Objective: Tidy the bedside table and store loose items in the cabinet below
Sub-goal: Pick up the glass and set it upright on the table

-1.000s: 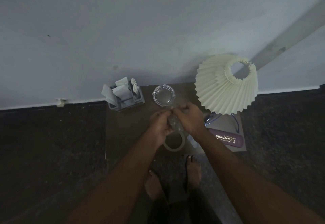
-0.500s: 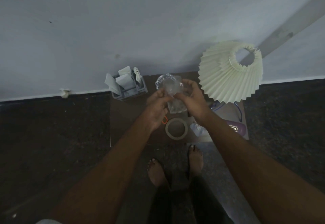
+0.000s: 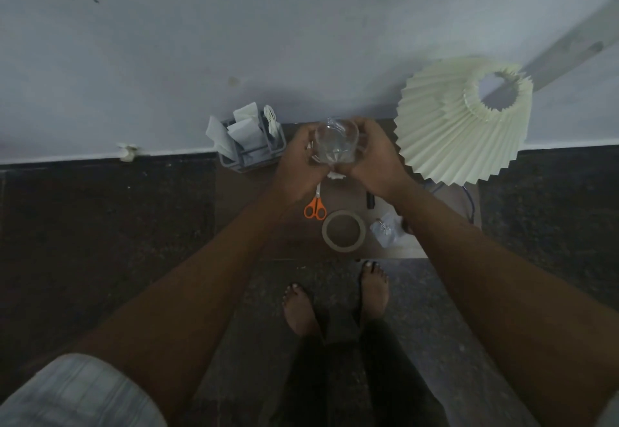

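Two hands meet above the back of the counter (image 3: 248,225), the left hand (image 3: 298,165) and the right hand (image 3: 375,165) both closed around a clear, crinkled plastic bag (image 3: 336,143) held between them. The bag is see-through and bulges roundly, its wider part toward the wall and its pinched end toward the person; what lies inside it cannot be made out.

Below the hands, orange-handled scissors (image 3: 315,205) lie on the dark brown counter with the handles toward the person and the blades running away under the left hand. Just beside them, nearer the front edge, a flat ring of pale tape (image 3: 343,231) lies on its side. Right of the tape sits a small clear packet (image 3: 387,230) with metal bits in it, and a small black object (image 3: 370,200) lies near the right wrist.

At the back left corner a grey organiser (image 3: 251,151) holds upright white paper slips. At the right a cream pleated lampshade (image 3: 459,125) stands tilted, covering that end of the counter. Bare feet (image 3: 301,309) stand on the dark speckled floor in front.
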A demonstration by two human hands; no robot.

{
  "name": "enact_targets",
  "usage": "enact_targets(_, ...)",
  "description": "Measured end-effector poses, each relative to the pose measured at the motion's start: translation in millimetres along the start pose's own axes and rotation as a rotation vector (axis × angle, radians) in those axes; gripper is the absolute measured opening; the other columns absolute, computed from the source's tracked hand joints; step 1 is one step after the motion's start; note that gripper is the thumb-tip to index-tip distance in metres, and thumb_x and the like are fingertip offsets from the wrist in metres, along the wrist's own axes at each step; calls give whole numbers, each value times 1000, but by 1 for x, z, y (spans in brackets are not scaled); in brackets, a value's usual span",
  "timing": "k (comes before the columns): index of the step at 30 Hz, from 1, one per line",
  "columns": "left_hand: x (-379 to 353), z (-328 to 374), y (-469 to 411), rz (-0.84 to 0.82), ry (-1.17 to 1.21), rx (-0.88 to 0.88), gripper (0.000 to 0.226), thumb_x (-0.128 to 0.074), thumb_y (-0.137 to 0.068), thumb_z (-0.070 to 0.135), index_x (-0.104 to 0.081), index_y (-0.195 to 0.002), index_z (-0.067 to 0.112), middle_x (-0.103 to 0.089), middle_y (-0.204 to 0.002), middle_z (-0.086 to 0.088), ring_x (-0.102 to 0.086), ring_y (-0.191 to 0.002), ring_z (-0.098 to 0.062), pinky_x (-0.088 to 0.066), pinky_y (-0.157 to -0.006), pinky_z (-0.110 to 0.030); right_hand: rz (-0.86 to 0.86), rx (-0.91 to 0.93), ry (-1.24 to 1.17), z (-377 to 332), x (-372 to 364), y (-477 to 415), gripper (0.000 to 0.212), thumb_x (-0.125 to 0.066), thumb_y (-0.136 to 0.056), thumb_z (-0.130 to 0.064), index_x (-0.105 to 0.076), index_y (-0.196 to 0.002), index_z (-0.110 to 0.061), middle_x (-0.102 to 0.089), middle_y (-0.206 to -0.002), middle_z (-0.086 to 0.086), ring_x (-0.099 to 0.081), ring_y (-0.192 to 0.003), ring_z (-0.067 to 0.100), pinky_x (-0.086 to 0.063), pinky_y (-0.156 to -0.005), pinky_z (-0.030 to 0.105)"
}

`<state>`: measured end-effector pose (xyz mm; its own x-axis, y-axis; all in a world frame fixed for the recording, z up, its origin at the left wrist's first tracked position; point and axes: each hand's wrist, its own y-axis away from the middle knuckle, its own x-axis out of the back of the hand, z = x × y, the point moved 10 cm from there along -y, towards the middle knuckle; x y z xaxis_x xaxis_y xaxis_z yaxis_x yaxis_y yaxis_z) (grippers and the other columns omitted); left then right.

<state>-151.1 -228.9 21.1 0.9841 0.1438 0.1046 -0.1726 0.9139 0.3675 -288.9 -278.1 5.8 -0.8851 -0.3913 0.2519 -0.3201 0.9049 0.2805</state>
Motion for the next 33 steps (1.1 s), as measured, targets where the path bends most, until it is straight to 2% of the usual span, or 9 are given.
enact_targets(2,1,3,-3,22,-3,-14,65,-68,-76,-25,-47,-134,-6,-59,-130,-18,-62,-119,-34,-52,-100,-45,11,11,45,3,-1,-7,80,-93,-54,-32,-54,-122,-21,-68,-117,-2,-69,-104,12,-60,-87,39)
enact_targets(5,1,2,-9,40,-3,-13,64,-70,-75,-23,-46,-132,-4,-59,-120,-2,-62,-110,-19,-53,-97,-41,44,30,80,0,-2,-12,70,-90,-58,-37,-53,-117,-29,-69,-109,-11,-68,-96,-2,-52,-77,13)
enact_targets(7,2,0,-11,52,-7,-12,63,-71,-75,-20,-48,-130,0,-61,-115,6,-64,-105,-11,-54,-93,-34,56,32,90,-1,-4,-15,68,-89,-61,-36,-53,-118,-30,-68,-110,-13,-66,-96,-6,-48,-75,6)
enact_targets(11,6,-5,-20,71,-17,-30,66,-76,-73,-15,-49,-130,3,-63,-123,-7,-66,-112,-21,-55,-97,-38,59,49,134,-1,-7,-22,66,-87,-62,-31,-50,-117,-34,-67,-108,-15,-63,-96,-11,-44,-74,2)
enact_targets(13,8,-8,-25,76,-35,-36,67,-78,-71,-13,-49,-129,6,-64,-123,-5,-67,-111,-20,-57,-95,-37,58,48,148,2,-9,-26,68,-87,-62,-25,-50,-118,-31,-66,-106,-16,-62,-94,-14,-43,-73,1)
enact_targets(17,9,-12,-32,62,-18,-26,70,-78,-65,-8,-49,-123,19,-63,-116,11,-68,-101,2,-56,-86,-23,48,63,189,7,-11,-34,72,-89,-60,-22,-51,-121,-26,-66,-114,-7,-63,-97,-3,-43,-74,1)
enact_targets(23,10,-22,-42,61,-9,-14,72,-79,-65,-11,-48,-125,14,-63,-117,6,-68,-101,-4,-57,-90,-27,18,83,205,9,-15,-41,71,-90,-61,-24,-51,-120,-24,-67,-114,-3,-66,-100,8,-53,-79,14)
enact_targets(30,14,-29,-44,85,-10,-19,68,-79,-68,-15,-49,-122,15,-65,-115,8,-68,-106,-9,-57,-96,-33,2,87,221,11,-20,-42,70,-89,-64,-22,-51,-122,-20,-66,-115,-1,-66,-102,12,-53,-82,21)
enact_targets(33,13,-34,-46,79,-26,-10,67,-78,-70,-16,-50,-122,16,-65,-115,10,-68,-106,-1,-57,-96,-31,2,57,208,15,-20,-44,72,-90,-64,-20,-50,-123,-20,-66,-115,-2,-66,-103,11,-55,-82,20)
